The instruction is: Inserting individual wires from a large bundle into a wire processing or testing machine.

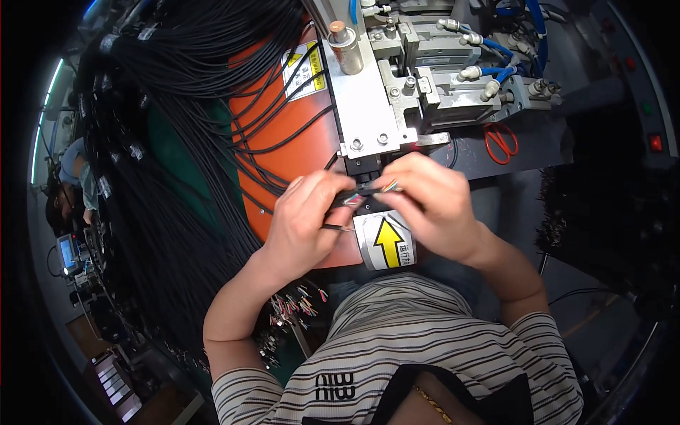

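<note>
My left hand [301,216] is closed on a black cable, with coloured wire ends [353,200] showing near its fingertips. The fingers of my right hand [432,205] pinch more thin coloured wires [390,185] of a cable end, some blurred by motion. Both hands come close together in front of the machine's black slot [365,168], just below its metal plate [361,106]. Directly beneath them is a white plate with a yellow arrow [388,242]. The exact grip on each wire is partly hidden by my fingers.
Thick bundles of black cables [191,106] hang across the left and over an orange-red board [283,127]. Pneumatic cylinders [453,85] with blue tubes stand at the far right. Red-handled scissors [501,144] lie on the grey surface. Another person [74,166] is at the far left.
</note>
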`<state>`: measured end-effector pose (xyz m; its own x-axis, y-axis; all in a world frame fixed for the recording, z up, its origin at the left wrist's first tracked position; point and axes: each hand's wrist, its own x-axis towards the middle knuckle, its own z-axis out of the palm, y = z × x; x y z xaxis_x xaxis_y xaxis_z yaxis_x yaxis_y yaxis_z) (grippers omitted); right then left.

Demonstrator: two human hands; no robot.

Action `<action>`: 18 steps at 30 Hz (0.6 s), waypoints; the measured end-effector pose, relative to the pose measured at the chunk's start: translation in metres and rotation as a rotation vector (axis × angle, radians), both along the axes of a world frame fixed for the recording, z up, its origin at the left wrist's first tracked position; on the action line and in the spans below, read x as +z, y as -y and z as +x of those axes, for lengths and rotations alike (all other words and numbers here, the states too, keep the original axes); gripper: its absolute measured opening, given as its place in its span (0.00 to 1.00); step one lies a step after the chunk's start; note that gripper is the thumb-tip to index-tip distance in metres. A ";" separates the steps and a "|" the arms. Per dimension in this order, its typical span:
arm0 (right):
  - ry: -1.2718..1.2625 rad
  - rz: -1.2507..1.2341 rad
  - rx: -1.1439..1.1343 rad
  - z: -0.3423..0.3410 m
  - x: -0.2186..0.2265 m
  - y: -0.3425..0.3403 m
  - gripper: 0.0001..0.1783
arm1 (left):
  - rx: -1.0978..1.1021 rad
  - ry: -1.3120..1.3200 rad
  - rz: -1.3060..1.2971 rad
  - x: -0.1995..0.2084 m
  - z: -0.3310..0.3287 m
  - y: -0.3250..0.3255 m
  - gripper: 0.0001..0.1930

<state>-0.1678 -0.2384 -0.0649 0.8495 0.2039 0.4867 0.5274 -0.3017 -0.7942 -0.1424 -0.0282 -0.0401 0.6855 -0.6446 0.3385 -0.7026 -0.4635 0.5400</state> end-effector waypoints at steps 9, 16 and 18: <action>-0.722 0.677 0.172 -0.012 -0.002 0.011 0.13 | 0.055 -0.095 -0.116 0.008 -0.009 0.023 0.07; -0.654 0.741 0.075 -0.014 -0.008 0.005 0.09 | 0.058 -0.202 -0.204 0.004 0.000 0.032 0.08; -0.688 0.737 0.084 -0.014 -0.006 0.005 0.09 | 0.046 -0.282 -0.195 0.002 0.002 0.028 0.09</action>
<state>-0.1816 -0.2438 -0.0711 0.9897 0.1223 -0.0741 -0.1179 0.4037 -0.9072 -0.1402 -0.0564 -0.0383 0.7966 -0.5526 0.2451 -0.4937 -0.3607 0.7913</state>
